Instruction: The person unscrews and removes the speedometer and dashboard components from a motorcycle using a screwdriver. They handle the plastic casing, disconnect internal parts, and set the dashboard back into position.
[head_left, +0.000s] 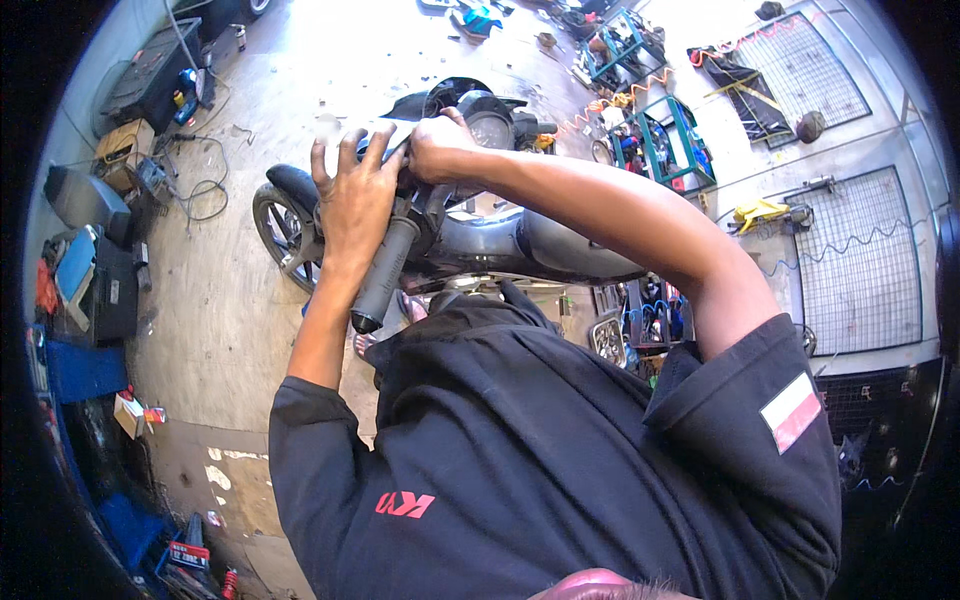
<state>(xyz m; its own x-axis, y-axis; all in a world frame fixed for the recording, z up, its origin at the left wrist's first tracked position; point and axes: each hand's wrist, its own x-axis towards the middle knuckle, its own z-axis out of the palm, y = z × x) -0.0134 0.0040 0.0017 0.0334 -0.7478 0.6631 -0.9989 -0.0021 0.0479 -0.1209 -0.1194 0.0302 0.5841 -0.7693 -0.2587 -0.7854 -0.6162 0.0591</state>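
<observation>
In front of me a dark motorcycle stands crosswise, its front wheel (275,225) to the left and its seat (575,245) to the right. My left hand (355,200) rests palm down over the handlebar area, fingers spread and apart, just past the black rubber handlebar grip (388,275). Beside it, touching or nearly so, my right hand (440,148) is closed with its fingers curled. Whatever it pinches is hidden under the hand. A round, dark instrument housing (490,122) sits just right of that hand.
Green-framed tool carts (665,145) stand at the right, near an orange coiled hose (625,95) and wire mesh panels (860,265). Along the left are a cardboard box (125,150), a cable on the floor (205,190) and a dark cabinet (105,290).
</observation>
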